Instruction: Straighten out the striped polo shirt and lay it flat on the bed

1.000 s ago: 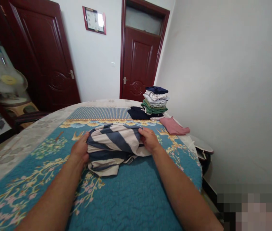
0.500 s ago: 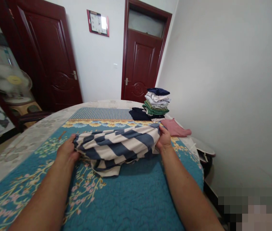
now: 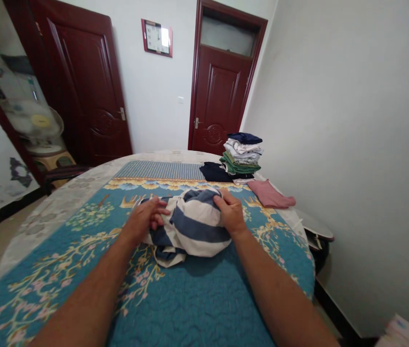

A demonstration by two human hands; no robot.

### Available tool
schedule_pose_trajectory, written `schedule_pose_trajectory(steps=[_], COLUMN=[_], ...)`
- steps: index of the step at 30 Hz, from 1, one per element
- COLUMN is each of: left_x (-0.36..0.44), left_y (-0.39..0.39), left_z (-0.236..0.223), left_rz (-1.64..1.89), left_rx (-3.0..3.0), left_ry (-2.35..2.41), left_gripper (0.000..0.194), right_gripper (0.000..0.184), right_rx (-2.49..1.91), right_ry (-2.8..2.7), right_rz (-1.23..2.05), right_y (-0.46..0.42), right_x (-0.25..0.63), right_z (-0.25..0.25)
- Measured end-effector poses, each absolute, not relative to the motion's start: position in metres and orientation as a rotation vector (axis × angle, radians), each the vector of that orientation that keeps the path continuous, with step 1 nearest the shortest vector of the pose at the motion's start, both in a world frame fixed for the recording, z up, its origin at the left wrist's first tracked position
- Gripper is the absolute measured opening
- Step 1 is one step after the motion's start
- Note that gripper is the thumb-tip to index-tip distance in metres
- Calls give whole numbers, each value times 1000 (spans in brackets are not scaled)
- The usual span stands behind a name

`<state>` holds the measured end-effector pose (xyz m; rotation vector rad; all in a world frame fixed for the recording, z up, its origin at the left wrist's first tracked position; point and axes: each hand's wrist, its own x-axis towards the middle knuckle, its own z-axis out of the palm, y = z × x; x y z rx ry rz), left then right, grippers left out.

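Blue-striped cloth [image 3: 199,226] sits bunched; numbered clock [image 3: 156,39] hangs beyond.

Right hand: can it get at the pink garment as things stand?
Probably yes: the right hand is on that side, and only flat quilted cover shows between it and the pink garment. However, its fingers are gripping the striped cloth, so it would likely need to let go first.

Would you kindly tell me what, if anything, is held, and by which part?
The right hand holds the striped cloth by its upper right edge; the left hand is at its left side, grip unclear.
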<state>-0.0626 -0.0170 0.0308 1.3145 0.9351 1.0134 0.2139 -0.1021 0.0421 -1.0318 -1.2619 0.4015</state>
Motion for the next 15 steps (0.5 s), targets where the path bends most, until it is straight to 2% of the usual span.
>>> schedule_pose_trajectory(steps=[2,4,7,11,15], left_x=[-44,-32,-27,-35,-49], left_y=[-36,-47,-45,-20,-1], left_z=[28,21,13,15,26], left_rz=[726,691,899,1158,1399], left_rx=[1233,1170,1005,725,513], left_ry=[821,790,806,689,609], left_gripper=[59,47,28,12,20], right_gripper=[17,19,24,24,28], right_rx=[-1126,-1151,-1172,-1202,-1110], right_ry=[-1596,-1907,-2156,-2210,-2252], right_rz=[144,-32,-182,-245,-135], right_y=[-112,-120,-125,-126,-129], right_x=[191,172,153,147,140], right_z=[44,43,39,38,34])
